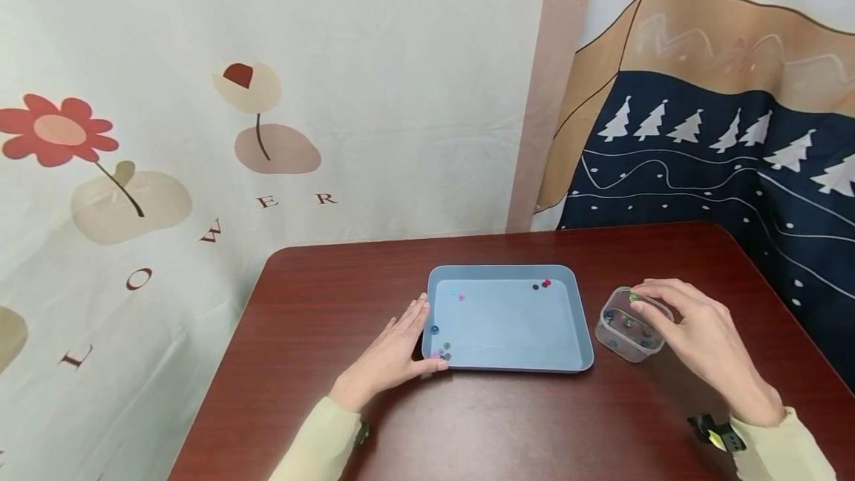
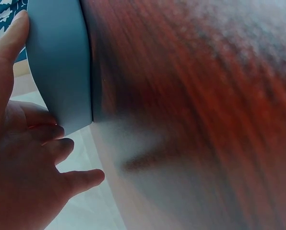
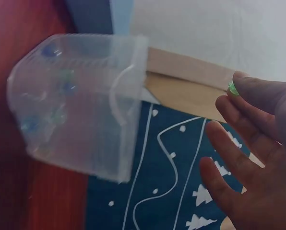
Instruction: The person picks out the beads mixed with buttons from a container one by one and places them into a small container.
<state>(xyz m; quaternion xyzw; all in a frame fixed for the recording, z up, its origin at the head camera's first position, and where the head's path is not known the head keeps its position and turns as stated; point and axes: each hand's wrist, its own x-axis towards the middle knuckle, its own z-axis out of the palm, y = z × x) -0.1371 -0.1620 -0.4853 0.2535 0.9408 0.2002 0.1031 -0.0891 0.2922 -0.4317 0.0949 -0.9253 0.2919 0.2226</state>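
Between thumb and forefinger my right hand [image 1: 698, 336] pinches a small green bead [image 3: 232, 88], held over a clear plastic container [image 1: 621, 340]. Inside that container lie several blue and green beads, visible through its wall in the right wrist view. My left hand [image 1: 394, 351] touches the left side of a blue-grey tray [image 1: 508, 325], its fingers mostly straight along the edge and the thumb at the near left corner. Small beads lie in the tray: several at the near left, a light blue and a pink bead [image 1: 461, 298] at the far left, red and dark ones [image 1: 545, 283] at the far right.
Tray and container stand side by side on a dark reddish-brown wooden table [image 1: 508, 421]. Behind it hangs a pale cloth [image 1: 401, 95] with printed flowers, and at the right a dark blue cloth [image 1: 675, 169] with white trees.
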